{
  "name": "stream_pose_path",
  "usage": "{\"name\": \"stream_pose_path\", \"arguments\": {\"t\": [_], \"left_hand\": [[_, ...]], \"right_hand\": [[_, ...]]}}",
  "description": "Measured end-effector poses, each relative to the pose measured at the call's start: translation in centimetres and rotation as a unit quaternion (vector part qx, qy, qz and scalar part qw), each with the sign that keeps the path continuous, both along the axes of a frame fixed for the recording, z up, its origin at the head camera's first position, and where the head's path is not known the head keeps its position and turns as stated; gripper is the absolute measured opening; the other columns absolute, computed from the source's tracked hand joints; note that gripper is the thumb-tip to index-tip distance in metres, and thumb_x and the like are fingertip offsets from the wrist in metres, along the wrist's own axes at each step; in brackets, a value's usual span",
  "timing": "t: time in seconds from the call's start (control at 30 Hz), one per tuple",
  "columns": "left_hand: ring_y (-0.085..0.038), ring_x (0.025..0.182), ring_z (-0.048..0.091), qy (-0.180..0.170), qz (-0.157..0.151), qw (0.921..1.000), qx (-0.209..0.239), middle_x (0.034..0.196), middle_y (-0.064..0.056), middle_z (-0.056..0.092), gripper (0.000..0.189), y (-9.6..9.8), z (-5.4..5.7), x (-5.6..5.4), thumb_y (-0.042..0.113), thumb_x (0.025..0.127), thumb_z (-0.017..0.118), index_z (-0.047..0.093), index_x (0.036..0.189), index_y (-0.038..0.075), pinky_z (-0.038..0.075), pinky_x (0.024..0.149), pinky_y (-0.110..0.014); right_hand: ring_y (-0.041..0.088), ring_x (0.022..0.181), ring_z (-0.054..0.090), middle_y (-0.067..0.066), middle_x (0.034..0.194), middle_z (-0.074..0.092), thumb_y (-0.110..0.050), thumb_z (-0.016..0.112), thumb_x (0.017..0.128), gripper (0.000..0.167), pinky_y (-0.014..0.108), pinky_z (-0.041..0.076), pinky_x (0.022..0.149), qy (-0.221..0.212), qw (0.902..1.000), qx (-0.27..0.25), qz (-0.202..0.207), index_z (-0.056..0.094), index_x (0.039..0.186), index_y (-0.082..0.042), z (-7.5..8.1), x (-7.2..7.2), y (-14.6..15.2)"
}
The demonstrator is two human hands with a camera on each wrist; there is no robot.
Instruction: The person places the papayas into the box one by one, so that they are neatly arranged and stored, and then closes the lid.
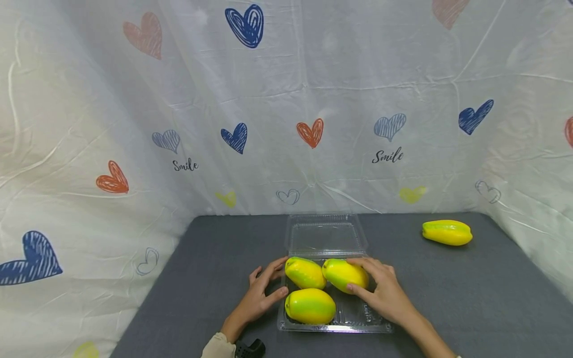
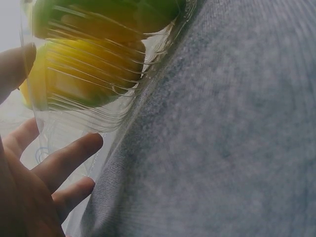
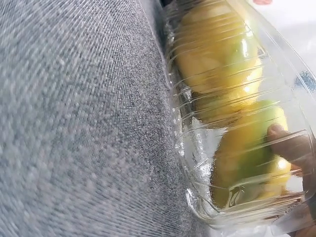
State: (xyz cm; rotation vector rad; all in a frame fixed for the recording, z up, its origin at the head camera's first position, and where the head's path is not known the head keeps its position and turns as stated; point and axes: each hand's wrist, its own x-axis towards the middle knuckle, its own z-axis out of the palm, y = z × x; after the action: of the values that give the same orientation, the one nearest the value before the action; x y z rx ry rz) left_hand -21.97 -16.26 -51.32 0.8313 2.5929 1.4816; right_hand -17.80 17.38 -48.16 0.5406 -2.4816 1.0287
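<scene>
Tray (image 1: 348, 313) floor shows front-right | left grip (image 1: 260, 295) spread by tray's left edge | right grip (image 1: 384, 289) pinching fruit (image 1: 341, 274)

Note container (image 1: 335, 328) on table (image 1: 470, 293), lower centre of head frame; lid (image 1: 327, 236) just behind, cloth backdrop (image 1: 335, 59) beyond table. Find inside container: rear-left fruit (image 1: 306, 273), front-left fruit (image 1: 310, 306) before it, rear-right fruit (image 1: 340, 273) just right of rear-left. See left hand (image 1: 259, 296) at container's left side, right hand (image 1: 383, 288) on rear-right fruit. Log lone fruit (image 1: 446, 232) on table, right of frame, well apart from container.
</scene>
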Motion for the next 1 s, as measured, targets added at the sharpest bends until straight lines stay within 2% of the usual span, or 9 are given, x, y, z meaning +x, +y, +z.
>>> {"name": "stream_pose_path", "arguments": {"t": [0.2,0.53,1.0], "left_hand": [[-0.016,0.133,0.059,-0.006,0.0,1.0,-0.001,0.159,0.005,0.046,0.064,0.04,-0.05,-0.05,0.026,0.102,0.061,0.032,0.158,0.036,-0.002,0.113,-0.065],[-0.017,0.133,0.059,-0.003,-0.002,1.0,0.002,0.16,0.003,0.044,0.065,0.07,-0.08,-0.03,0.024,0.101,0.06,0.032,0.159,0.034,-0.002,0.112,-0.066],[-0.015,0.134,0.057,-0.013,0.002,0.9999,-0.008,0.158,0.008,0.047,0.065,0.06,0.12,0.06,0.026,0.102,0.06,0.031,0.159,0.035,-0.003,0.114,-0.065]], "right_hand": [[0.025,0.116,0.064,-0.004,0.126,0.07,-0.026,0.087,0.08,0.053,0.038,0.031,0.087,-0.003,0.9999,0.009,-0.007,0.067,0.129,-0.022,0.03,0.04,-0.05],[0.024,0.117,0.063,-0.005,0.127,0.07,-0.026,0.086,0.082,0.053,0.04,0.034,0.088,-0.005,0.9999,0.009,-0.004,0.066,0.131,-0.023,-0.08,-0.01,-0.04],[0.024,0.12,0.06,0.0,0.132,0.068,-0.023,0.083,0.086,0.053,0.041,0.038,0.088,-0.005,0.9998,0.017,0.0,0.064,0.135,-0.017,0.0,0.19,-0.1]]}}
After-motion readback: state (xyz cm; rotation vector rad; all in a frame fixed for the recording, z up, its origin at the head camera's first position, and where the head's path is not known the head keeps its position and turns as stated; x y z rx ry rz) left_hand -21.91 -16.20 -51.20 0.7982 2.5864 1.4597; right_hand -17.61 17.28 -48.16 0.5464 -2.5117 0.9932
